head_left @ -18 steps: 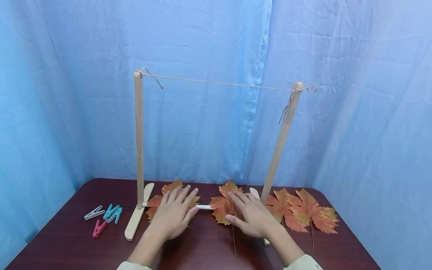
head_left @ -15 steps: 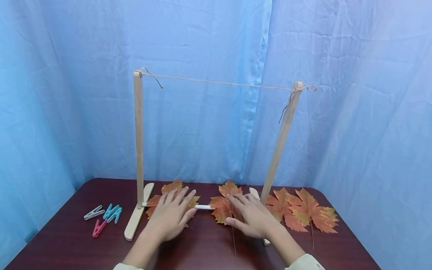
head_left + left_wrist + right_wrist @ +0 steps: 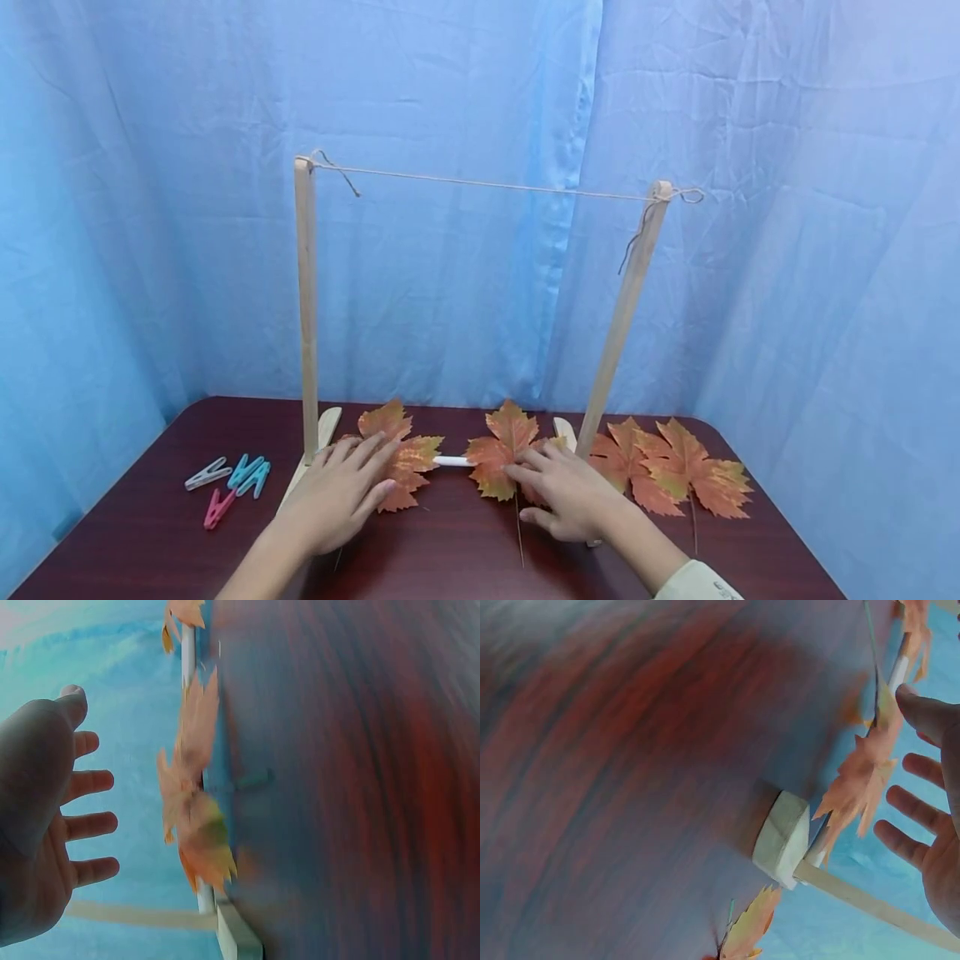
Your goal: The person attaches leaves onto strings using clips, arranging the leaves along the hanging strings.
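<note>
My left hand (image 3: 337,500) hovers with spread fingers over the left base of a wooden stand, partly covering an orange artificial maple leaf (image 3: 411,457). In the left wrist view a gap shows between those fingers and the leaf (image 3: 196,780). Over a second maple leaf (image 3: 498,454) hangs my right hand (image 3: 570,493), its fingers slightly bent and holding nothing. The right wrist view shows it apart from that leaf (image 3: 862,772). Both leaves lie across a white rod (image 3: 452,461) that runs low between the stand's posts. Part of each leaf is hidden by a hand.
A string (image 3: 480,182) is tied between the left post (image 3: 306,308) and the right post (image 3: 626,317). Several clothespins, including a pink one (image 3: 219,508) and a white one (image 3: 207,473), lie at left. More maple leaves (image 3: 697,471) overlap at right. Blue curtains (image 3: 450,292) stand behind.
My left hand has moved left and toward me, uncovering more of the left leaf. My right hand has drawn back slightly, its fingers more bent. The leaves and stand stay in place.
</note>
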`<state>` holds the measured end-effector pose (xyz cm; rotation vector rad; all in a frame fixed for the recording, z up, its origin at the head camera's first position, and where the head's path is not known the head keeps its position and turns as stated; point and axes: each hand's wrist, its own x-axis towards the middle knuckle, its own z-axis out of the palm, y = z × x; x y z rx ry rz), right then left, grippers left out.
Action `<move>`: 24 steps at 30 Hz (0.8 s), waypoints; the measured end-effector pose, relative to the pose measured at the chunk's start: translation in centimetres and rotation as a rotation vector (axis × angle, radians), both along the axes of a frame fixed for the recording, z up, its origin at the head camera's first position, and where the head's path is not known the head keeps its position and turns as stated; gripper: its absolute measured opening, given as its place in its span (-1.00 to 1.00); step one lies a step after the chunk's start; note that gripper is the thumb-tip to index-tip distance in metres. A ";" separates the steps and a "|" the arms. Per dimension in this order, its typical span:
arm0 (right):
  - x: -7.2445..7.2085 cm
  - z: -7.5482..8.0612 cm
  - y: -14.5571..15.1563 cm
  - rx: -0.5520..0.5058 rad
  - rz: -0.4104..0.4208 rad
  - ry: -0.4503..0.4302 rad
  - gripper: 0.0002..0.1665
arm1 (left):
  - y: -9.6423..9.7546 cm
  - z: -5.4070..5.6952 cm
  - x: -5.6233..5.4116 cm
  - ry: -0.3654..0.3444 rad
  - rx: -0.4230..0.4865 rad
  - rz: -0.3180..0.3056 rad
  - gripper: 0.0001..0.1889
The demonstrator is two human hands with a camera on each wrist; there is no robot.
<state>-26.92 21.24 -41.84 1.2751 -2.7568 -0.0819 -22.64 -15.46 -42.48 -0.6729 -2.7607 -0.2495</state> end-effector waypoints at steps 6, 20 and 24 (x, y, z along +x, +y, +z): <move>0.3 -0.6 0.3 0.018 0.083 0.008 -0.39 | -2.2 0.2 0.7 -0.012 -0.021 0.031 -0.46; 0.5 -1.7 0.1 0.032 0.211 0.116 -0.67 | -6.9 0.7 0.9 -0.103 -0.039 0.110 -0.47; 0.5 -1.9 -0.2 0.020 0.245 0.131 -0.75 | -8.8 0.1 0.8 -0.119 -0.011 0.124 -0.48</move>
